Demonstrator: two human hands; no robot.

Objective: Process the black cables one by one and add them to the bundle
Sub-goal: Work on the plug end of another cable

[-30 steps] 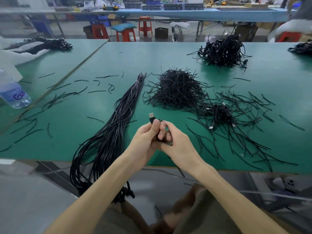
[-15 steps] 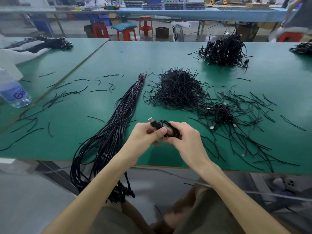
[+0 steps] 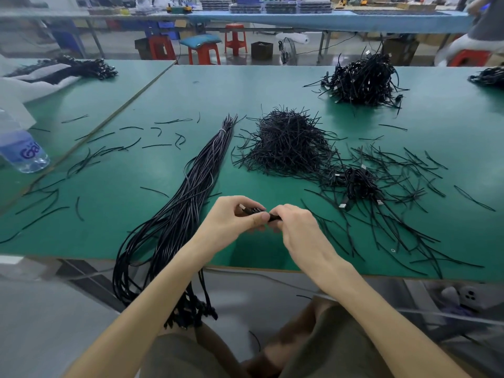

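The bundle [image 3: 191, 186] at left of centre lies as it did a second ago, trailing from mid-frame down over the near edge of the table [image 3: 272, 85]. Just right of it, low centre, my left hand [image 3: 231, 222] pinches the black cable [image 3: 253, 211] between curled thumb and forefinger. The plug stood upright a second ago and now lies flat, peeking out at the left. My right hand [image 3: 297, 227], touching the left, grips the other end with fingers curled. The loop that showed half a second ago is now hidden in my grip. I judge this cable is still being worked and is not ready for the bundle. Further right, the coiled cables [image 3: 360, 184] wait unchanged.
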